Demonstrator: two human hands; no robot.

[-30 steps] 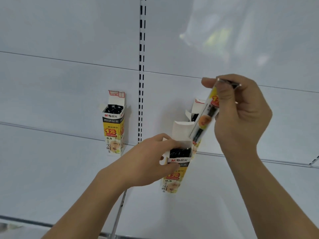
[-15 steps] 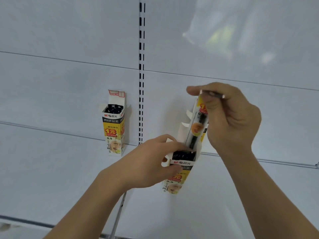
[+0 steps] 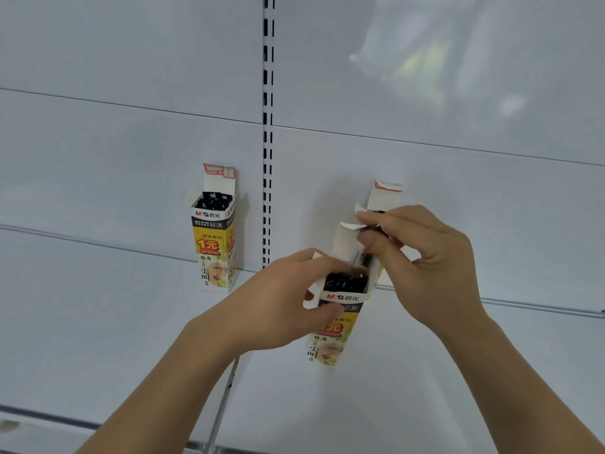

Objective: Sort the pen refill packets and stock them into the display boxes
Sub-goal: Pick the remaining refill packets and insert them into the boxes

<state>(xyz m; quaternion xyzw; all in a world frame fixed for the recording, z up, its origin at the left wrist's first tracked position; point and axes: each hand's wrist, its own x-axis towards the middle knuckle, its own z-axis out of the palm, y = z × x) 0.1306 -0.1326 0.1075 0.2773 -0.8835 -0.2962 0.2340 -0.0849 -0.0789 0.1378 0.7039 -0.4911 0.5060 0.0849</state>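
White shelving behind; left hand (image 3: 281,299) grips display box (image 3: 330,326), right hand (image 3: 422,260) pinches refill packet (image 3: 361,257).

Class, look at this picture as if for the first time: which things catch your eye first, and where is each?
At centre, the left hand grips an open yellow display box while the right hand pinches a refill packet going into its top. To the left, a matching box stands on the white shelf, open and full of black refills. Another box's flap shows behind the right hand.
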